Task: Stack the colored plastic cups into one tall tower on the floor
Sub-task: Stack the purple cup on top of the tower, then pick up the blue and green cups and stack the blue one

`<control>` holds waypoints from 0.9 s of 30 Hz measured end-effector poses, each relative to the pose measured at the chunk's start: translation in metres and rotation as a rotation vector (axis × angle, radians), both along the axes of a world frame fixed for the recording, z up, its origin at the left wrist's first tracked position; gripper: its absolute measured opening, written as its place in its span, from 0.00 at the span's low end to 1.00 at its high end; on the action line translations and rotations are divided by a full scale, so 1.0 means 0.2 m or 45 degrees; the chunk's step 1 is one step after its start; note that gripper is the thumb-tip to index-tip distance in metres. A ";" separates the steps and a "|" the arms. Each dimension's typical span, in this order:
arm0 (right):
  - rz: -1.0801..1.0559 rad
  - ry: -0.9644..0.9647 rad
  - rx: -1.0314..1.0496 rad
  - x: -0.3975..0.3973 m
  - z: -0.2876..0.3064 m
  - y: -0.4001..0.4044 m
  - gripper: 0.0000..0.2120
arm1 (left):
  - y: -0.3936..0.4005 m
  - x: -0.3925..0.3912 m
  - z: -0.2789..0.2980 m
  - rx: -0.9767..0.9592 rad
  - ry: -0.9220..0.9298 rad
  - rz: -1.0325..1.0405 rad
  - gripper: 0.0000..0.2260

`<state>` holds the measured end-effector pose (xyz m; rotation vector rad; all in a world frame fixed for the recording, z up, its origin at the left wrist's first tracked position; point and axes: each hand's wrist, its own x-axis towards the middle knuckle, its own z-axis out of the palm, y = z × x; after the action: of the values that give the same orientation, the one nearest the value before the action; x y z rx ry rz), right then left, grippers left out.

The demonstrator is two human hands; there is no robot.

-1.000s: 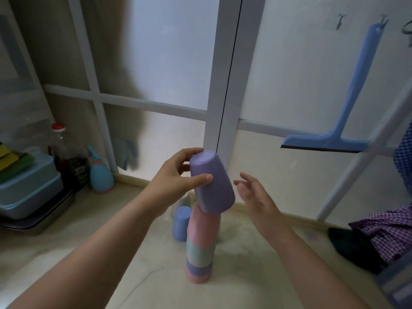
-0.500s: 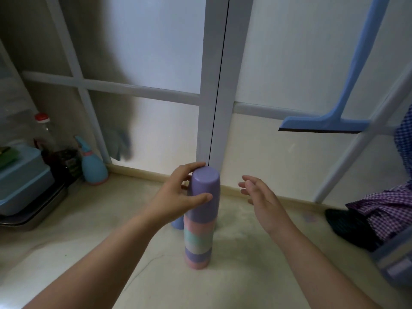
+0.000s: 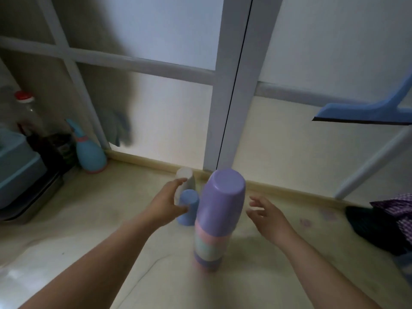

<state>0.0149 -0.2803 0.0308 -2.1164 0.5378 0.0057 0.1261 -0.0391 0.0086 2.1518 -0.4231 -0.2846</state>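
Note:
A tower of upside-down cups (image 3: 210,246) stands on the floor, with pink, mint and purple bands and a purple cup (image 3: 223,199) on top. Just left of the tower, my left hand (image 3: 166,206) is free of the purple cup, its fingers apart near a blue cup (image 3: 188,207). A white cup (image 3: 185,178) stands behind the blue one, partly hidden by my fingers. To the right of the tower hovers my right hand (image 3: 267,219), open and touching nothing.
A frosted sliding door (image 3: 231,85) rises right behind the tower. A blue spray bottle (image 3: 89,152), a clear bottle (image 3: 24,112) and a blue box (image 3: 15,166) on a metal tray fill the left corner. A blue squeegee (image 3: 365,112) hangs at right above checked cloth (image 3: 396,215).
My left hand set the purple cup down over the tower top, then let go and moved left toward the blue cup. The right hand stayed open beside the tower.

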 end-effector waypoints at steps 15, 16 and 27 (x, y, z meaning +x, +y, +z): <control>-0.063 0.104 -0.056 -0.09 -0.17 -0.05 0.15 | -0.04 0.11 -0.13 -0.205 0.255 0.165 0.29; -0.023 0.109 -0.074 -0.06 -0.17 -0.05 0.16 | -0.01 0.11 -0.10 -0.238 0.236 0.232 0.27; 0.500 -0.024 -0.058 0.40 -0.42 0.05 0.28 | 0.33 -0.06 0.27 -0.330 0.025 0.467 0.18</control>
<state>0.0945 -0.2708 -0.0532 -2.2325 0.1053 0.1974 0.1139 0.0279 0.0625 1.9237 -0.0445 -0.0396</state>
